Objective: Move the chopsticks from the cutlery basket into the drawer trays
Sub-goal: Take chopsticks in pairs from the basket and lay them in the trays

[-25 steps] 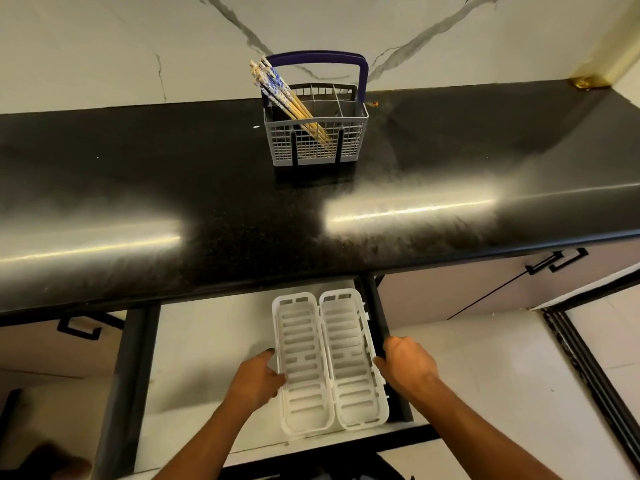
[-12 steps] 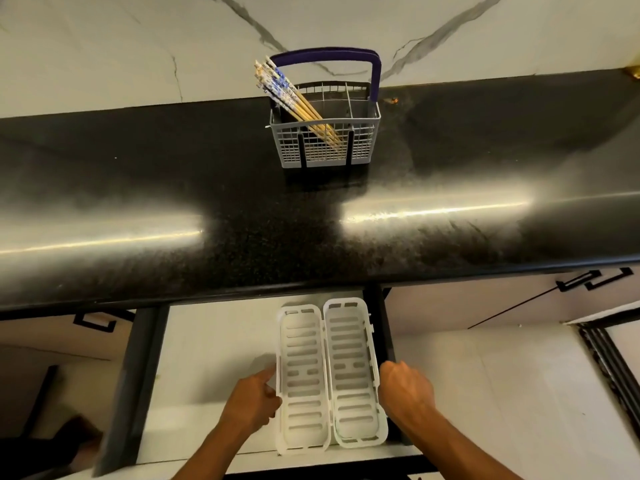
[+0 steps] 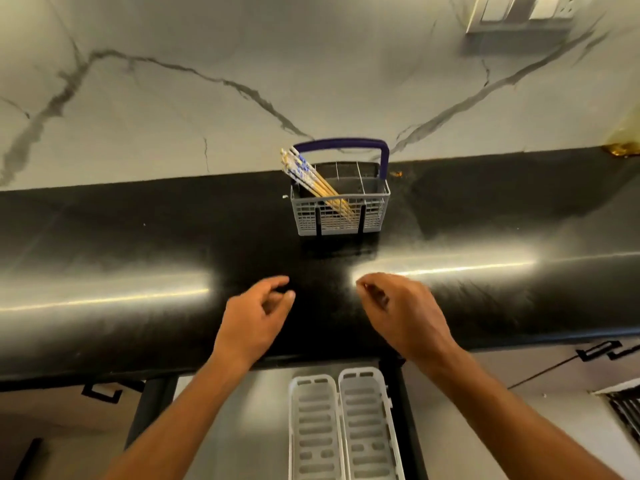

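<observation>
A grey cutlery basket [image 3: 341,216] with a purple handle stands at the back of the black countertop [image 3: 138,244]. Several wooden chopsticks [image 3: 304,174] with blue-patterned tops lean to the left inside it. Two white slotted trays [image 3: 313,427] lie side by side in the pulled-out drawer [image 3: 235,420] below the counter edge. My left hand [image 3: 251,318] and my right hand [image 3: 401,311] hover over the counter's front, both empty with loosely curled fingers, well short of the basket.
A white marble wall [image 3: 242,64] rises behind the counter, with a switch plate [image 3: 519,8] at the top right. Cabinet fronts with black handles [image 3: 602,353] flank the drawer. A floor vent [image 3: 623,407] shows at the lower right.
Both hands have left the trays in the drawer and risen over the countertop toward the basket. The view has tilted up, showing more wall.
</observation>
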